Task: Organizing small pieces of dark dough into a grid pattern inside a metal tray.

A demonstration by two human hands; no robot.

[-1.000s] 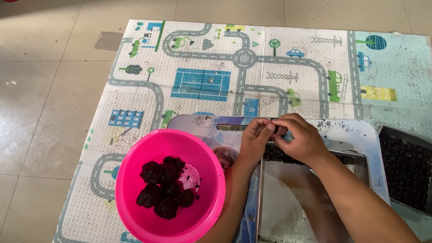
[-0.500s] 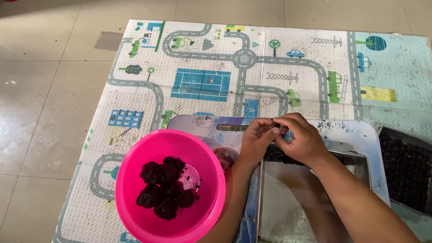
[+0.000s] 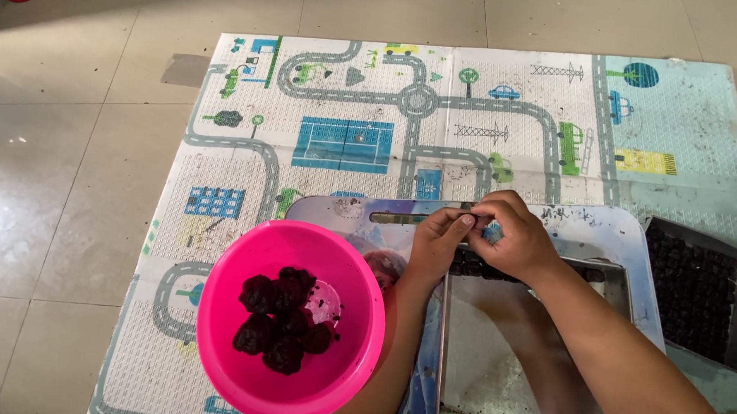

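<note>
Underneath, a road-print mat (image 3: 346, 140) carries a board (image 3: 583, 229), a metal tray (image 3: 528, 355) with one row of dark pieces at its far edge, and a pink bowl (image 3: 285, 319) of dark lumps (image 3: 285, 319). Above that row, left hand (image 3: 435, 243) and right hand (image 3: 512, 238) meet, fingertips pinched shut together on a small dark bit (image 3: 466, 215).
</note>
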